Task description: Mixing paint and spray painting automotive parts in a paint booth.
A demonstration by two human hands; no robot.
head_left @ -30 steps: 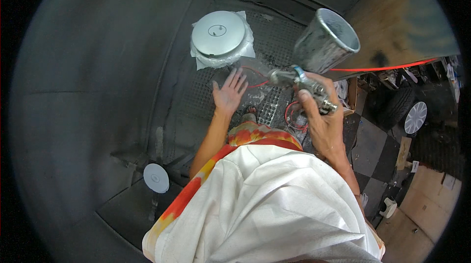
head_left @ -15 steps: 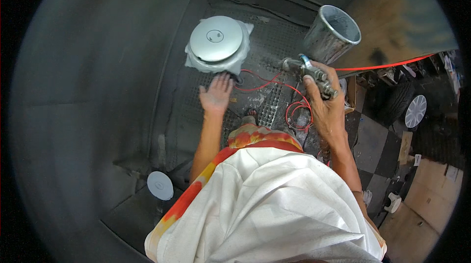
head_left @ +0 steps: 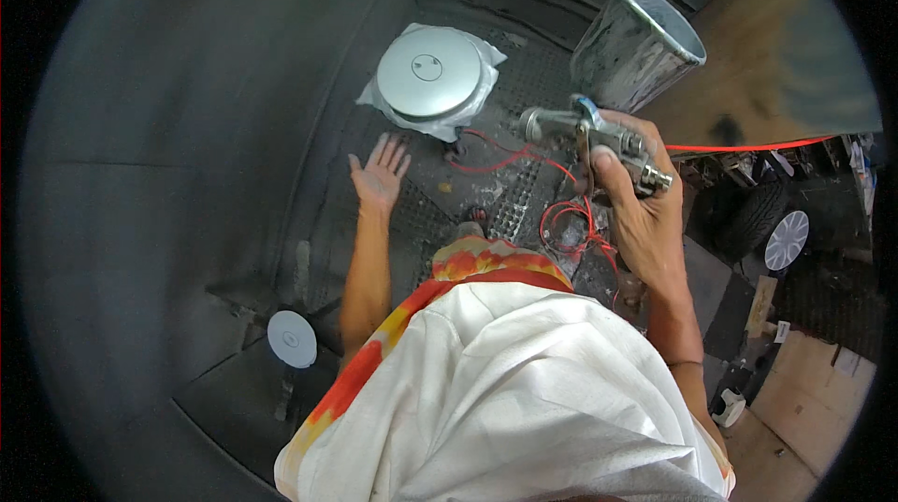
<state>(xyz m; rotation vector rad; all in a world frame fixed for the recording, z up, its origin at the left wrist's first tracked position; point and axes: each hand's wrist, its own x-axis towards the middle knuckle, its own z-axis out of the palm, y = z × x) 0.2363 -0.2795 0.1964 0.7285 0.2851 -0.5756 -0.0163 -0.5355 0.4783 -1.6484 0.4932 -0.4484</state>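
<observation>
A metal spray gun (head_left: 599, 140) is gripped in my right hand (head_left: 645, 198), its nozzle end pointing left. Rising above it is a paint-smeared metal cup (head_left: 617, 48), which seems joined to the gun; the joint is hard to see. To the left, a round silver cover (head_left: 427, 72), perhaps a wheel cap, lies on a stand wrapped in pale plastic (head_left: 485, 90). My left hand (head_left: 379, 174) is empty, palm up with fingers spread, just below and left of that stand, apart from it.
A red hose (head_left: 566, 221) coils across the gritty floor, and a red line (head_left: 748, 146) runs along the board at right. A white disc (head_left: 292, 339) sits on a dark stand at lower left. A tyre (head_left: 753, 212) and a silver wheel cover (head_left: 787, 240) are at far right.
My left hand has moved left, away from the stand's near edge. The spray gun and its cup have come up and right with my right hand. The whole view has shifted slightly.
</observation>
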